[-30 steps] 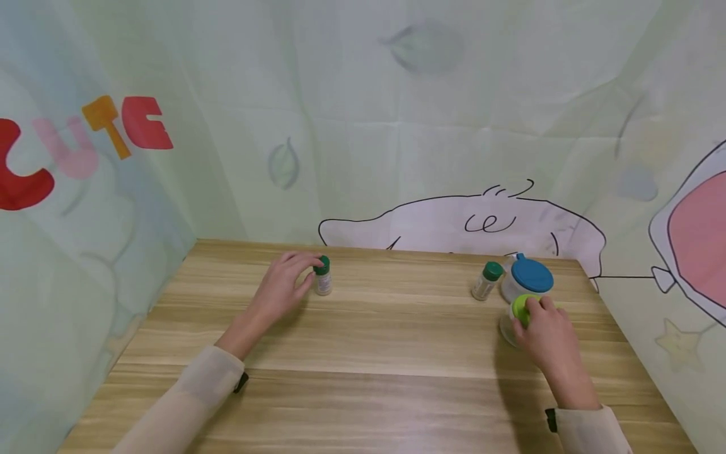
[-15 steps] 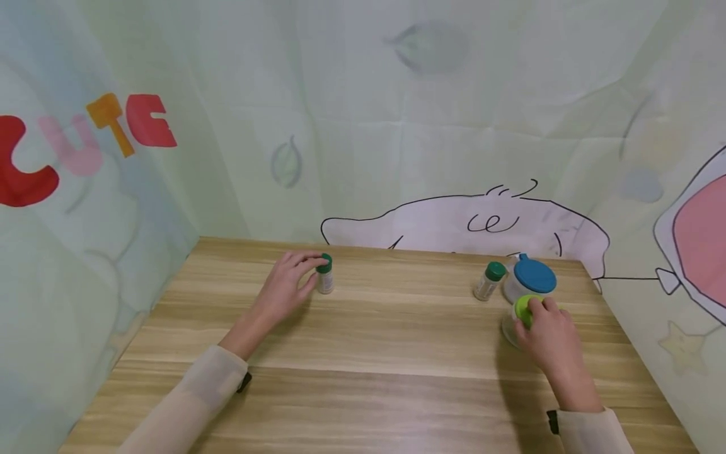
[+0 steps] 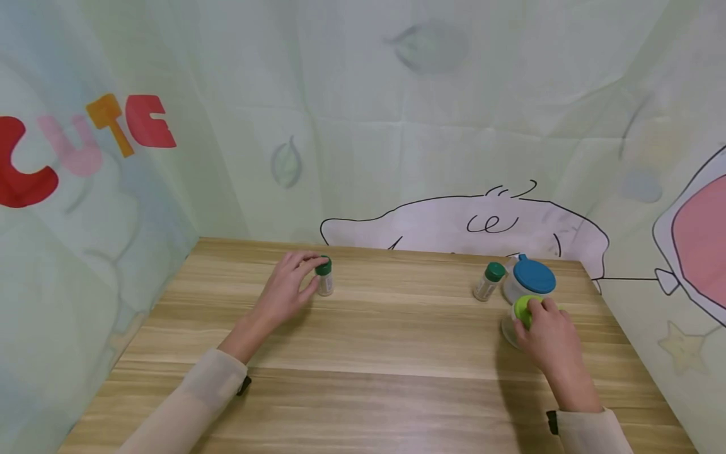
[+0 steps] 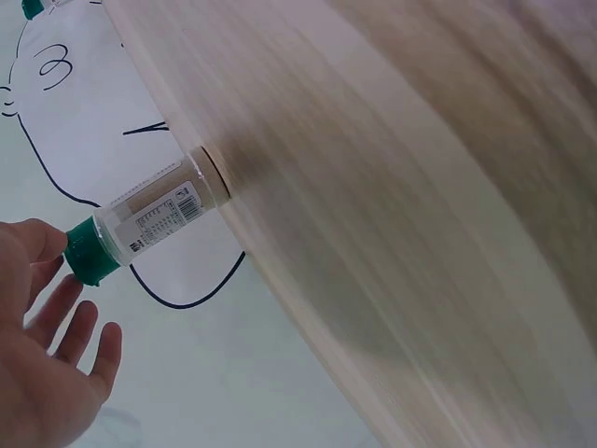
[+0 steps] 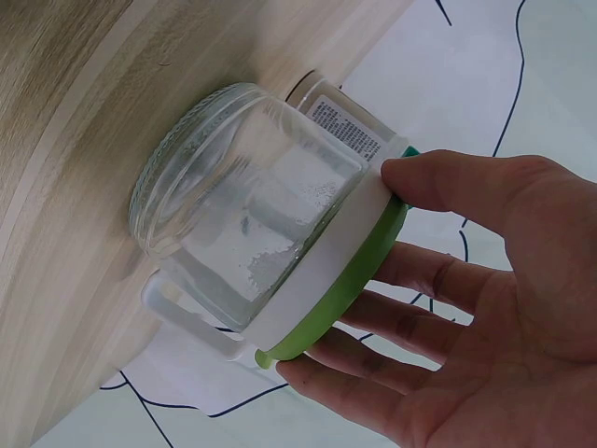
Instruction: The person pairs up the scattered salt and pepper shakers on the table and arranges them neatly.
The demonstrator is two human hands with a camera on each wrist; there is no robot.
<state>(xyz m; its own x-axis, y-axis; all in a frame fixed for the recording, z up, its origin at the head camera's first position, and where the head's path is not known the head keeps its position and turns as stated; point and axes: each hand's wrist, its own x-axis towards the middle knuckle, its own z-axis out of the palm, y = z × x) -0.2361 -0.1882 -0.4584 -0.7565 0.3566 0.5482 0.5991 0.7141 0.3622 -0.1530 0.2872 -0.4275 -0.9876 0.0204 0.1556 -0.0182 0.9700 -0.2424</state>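
Your left hand (image 3: 282, 291) sits near the far left part of the table (image 3: 363, 353), and the small spice bottle (image 3: 324, 276) stands just to its right, toward the far edge. The bottle is upright, so its long axis runs straight up from the tabletop, green cap on top. Your fingertips (image 3: 309, 257) reach the cap and the thumb comes in at the body below; from the left wrist view the fingers look spread and fairly straight with only one tip at the cap, so you probably touch it rather than grip it, though the angle is poor.

Your right hand (image 3: 549, 334) is near the far right corner, on the glass jar (image 5: 247, 215). Here thumb and fingers curl round the jar's light green lid (image 5: 350, 275) from above and from your near side; the jar stands upright on the wood, its axis also vertical, and holds a little white powder.

Just beyond that jar, toward the far edge, stands a blue-lidded jar (image 3: 527, 280), close to it or touching, and a second green-capped bottle (image 3: 488, 281) stands just left of that one. Both lie far closer to your right hand than your left.
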